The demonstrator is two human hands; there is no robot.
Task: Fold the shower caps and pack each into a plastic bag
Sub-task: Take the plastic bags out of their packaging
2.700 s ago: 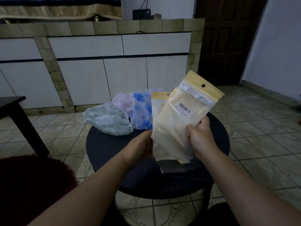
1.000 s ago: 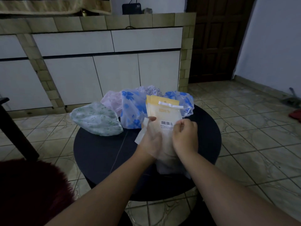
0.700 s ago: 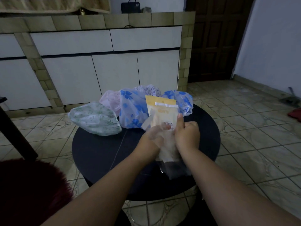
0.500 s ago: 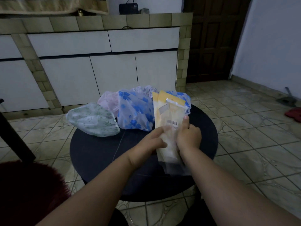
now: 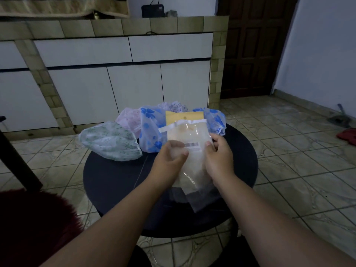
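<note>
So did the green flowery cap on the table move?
No. The green cap lies at the round table's left rear edge, beside the pink cap, as before.

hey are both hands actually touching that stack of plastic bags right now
Touching. The head view shows the left hand gripping the stack of plastic bags with its fingers behind the clear film, and the right hand pinching the opposite edge.

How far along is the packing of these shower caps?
Barely started, it seems. Nothing looks packed: the green cap, the pink cap, the blue caps and another patterned cap behind them all lie loose on the round table. In hand: the left hand and right hand hold a stack of empty plastic bags. Left: folding and bagging every cap.
</note>
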